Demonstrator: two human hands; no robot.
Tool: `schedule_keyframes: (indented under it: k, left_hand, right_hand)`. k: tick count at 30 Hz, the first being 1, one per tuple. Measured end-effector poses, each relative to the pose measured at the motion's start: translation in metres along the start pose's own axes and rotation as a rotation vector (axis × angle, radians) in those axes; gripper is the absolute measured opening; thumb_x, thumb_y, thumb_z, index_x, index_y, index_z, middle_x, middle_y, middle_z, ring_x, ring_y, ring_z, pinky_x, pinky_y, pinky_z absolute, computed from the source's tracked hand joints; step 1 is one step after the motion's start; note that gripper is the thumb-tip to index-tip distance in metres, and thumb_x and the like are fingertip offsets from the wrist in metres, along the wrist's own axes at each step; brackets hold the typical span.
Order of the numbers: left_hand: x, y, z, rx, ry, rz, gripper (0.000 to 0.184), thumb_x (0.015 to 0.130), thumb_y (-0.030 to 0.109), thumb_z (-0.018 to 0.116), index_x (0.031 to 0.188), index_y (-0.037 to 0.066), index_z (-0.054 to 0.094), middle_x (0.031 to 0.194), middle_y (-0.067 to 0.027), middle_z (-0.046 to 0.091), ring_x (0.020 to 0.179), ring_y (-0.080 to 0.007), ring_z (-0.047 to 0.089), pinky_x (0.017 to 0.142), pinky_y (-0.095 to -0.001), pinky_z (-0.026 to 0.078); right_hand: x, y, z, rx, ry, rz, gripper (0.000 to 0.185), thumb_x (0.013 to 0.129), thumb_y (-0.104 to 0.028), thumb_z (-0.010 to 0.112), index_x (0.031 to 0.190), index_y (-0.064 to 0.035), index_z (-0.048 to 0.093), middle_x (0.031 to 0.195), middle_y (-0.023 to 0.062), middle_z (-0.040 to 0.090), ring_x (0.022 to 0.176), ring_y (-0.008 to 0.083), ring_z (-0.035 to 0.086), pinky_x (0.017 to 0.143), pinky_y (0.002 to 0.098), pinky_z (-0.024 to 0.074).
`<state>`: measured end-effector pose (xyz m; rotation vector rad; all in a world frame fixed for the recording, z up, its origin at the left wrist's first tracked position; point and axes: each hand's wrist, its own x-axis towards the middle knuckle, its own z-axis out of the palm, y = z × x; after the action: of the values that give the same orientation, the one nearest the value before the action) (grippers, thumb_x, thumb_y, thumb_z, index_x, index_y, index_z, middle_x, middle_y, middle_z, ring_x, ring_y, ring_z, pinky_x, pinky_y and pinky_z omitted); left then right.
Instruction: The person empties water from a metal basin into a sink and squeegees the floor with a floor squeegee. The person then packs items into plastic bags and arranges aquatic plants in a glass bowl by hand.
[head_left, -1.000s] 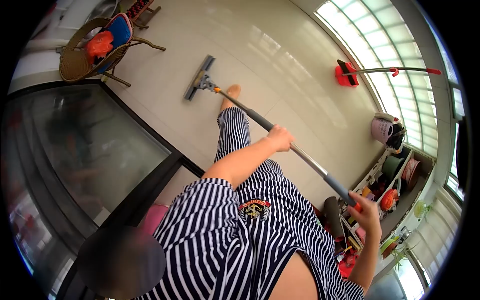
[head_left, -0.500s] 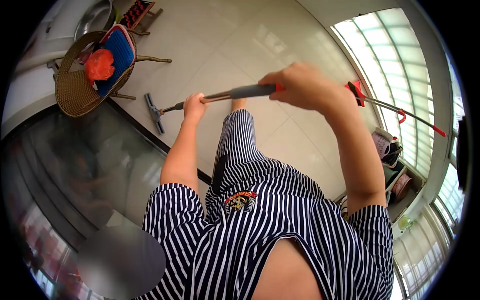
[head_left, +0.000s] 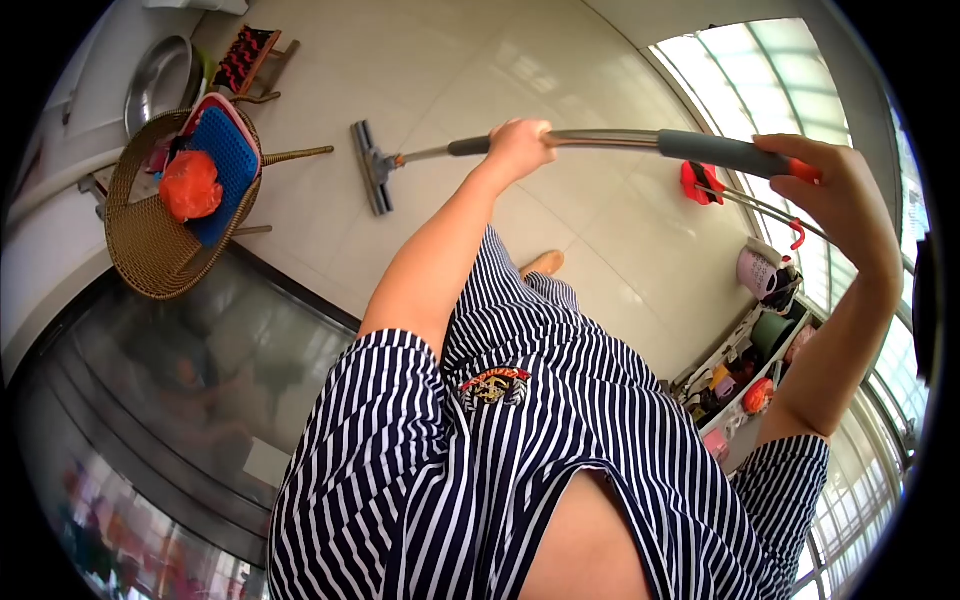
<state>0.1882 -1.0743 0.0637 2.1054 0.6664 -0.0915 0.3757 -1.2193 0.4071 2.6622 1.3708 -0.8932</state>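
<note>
Left hand and right hand, in the head view, both grip one mop: the left makes a fist around the middle of its pole, and the right curls thumb and fingers around the red end of the grey grip. The mop head lies out ahead, apparently on the floor, near a leg of the wicker chair.

With so little room there, a sideways sweep could well knock that leg and jolt the orange bag resting on the chair. The grip also crosses in front of the red dustpan in the picture; if the two are truly close, a swing of the right arm could topple it. The foot on the tiles might slip if they are wet, though their shine does not settle that.

The mop head's underside is hidden, as are the left fingertips and the other foot. The right hand and wrist cover the end of the dustpan's handle. Items in the shelf unit are partly behind the right arm, and reflections muddle the dark glass panel.
</note>
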Motion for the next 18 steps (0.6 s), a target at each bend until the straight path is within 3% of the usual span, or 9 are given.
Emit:
schedule_keyframes:
  k: [2, 5, 8, 12, 14, 16, 18]
  left_hand:
    - [0.025, 0.023, -0.010, -0.062, -0.155, 0.004, 0.020, 0.072, 0.023, 0.064, 0.076, 0.006, 0.054, 0.074, -0.0109, 0.062, 0.074, -0.0291, 0.060, 0.072, -0.0409, 0.046]
    - [0.048, 0.042, 0.000, -0.082, -0.223, 0.012, 0.017, 0.072, 0.025, 0.065, 0.076, 0.009, 0.059, 0.073, -0.0097, 0.063, 0.076, -0.0291, 0.061, 0.072, -0.0391, 0.047]
    - [0.040, 0.054, 0.053, 0.101, -0.175, 0.136, 0.014, 0.071, 0.027, 0.068, 0.076, 0.015, 0.065, 0.074, -0.0081, 0.066, 0.077, -0.0284, 0.063, 0.072, -0.0376, 0.048]
    - [-0.021, 0.090, 0.153, 0.173, -0.207, 0.293, 0.013, 0.070, 0.028, 0.068, 0.077, 0.017, 0.070, 0.080, -0.0070, 0.069, 0.084, -0.0286, 0.063, 0.078, -0.0447, 0.043]
    - [-0.065, 0.110, 0.195, 0.171, -0.347, 0.361, 0.013, 0.071, 0.026, 0.065, 0.075, 0.016, 0.070, 0.078, -0.0075, 0.069, 0.086, -0.0297, 0.062, 0.078, -0.0458, 0.041]
    - [-0.104, 0.131, 0.233, 0.239, -0.579, 0.377, 0.013, 0.073, 0.025, 0.064, 0.077, 0.015, 0.071, 0.079, -0.0077, 0.069, 0.086, -0.0299, 0.062, 0.079, -0.0456, 0.041]
    - [-0.137, 0.130, 0.268, 0.225, -0.711, 0.420, 0.012, 0.075, 0.024, 0.064, 0.079, 0.016, 0.072, 0.081, -0.0076, 0.069, 0.089, -0.0286, 0.063, 0.081, -0.0473, 0.041]
  right_hand:
    - [-0.005, 0.018, -0.008, 0.010, 0.028, 0.019, 0.036, 0.077, -0.001, 0.066, 0.113, -0.0041, 0.067, 0.077, 0.0100, 0.067, 0.066, 0.0120, 0.060, 0.066, 0.0278, 0.0486]
    - [-0.016, 0.041, -0.006, 0.045, 0.030, 0.132, 0.036, 0.078, 0.000, 0.066, 0.114, -0.0038, 0.067, 0.073, 0.0063, 0.064, 0.064, 0.0092, 0.056, 0.063, 0.0257, 0.0472]
    - [-0.062, 0.108, 0.022, 0.068, -0.058, 0.202, 0.038, 0.076, 0.000, 0.068, 0.114, -0.0056, 0.067, 0.073, 0.0023, 0.062, 0.063, 0.0075, 0.054, 0.062, 0.0249, 0.0468]
    - [-0.189, 0.169, 0.090, 0.229, 0.000, 0.193, 0.045, 0.071, 0.007, 0.065, 0.115, -0.0051, 0.067, 0.089, 0.0045, 0.068, 0.072, 0.0109, 0.058, 0.067, 0.0259, 0.0486]
    - [-0.258, 0.186, 0.128, 0.241, 0.044, 0.220, 0.046, 0.069, 0.008, 0.065, 0.113, -0.0044, 0.067, 0.095, 0.0066, 0.069, 0.078, 0.0141, 0.062, 0.073, 0.0287, 0.0505]
    - [-0.324, 0.184, 0.157, 0.243, 0.055, 0.380, 0.041, 0.068, 0.000, 0.073, 0.109, -0.0063, 0.069, 0.098, 0.0126, 0.071, 0.078, 0.0182, 0.067, 0.074, 0.0280, 0.0519]
    - [-0.366, 0.167, 0.184, 0.202, 0.084, 0.427, 0.044, 0.065, -0.002, 0.076, 0.108, -0.0077, 0.070, 0.078, 0.0095, 0.066, 0.066, 0.0178, 0.062, 0.064, 0.0301, 0.0492]
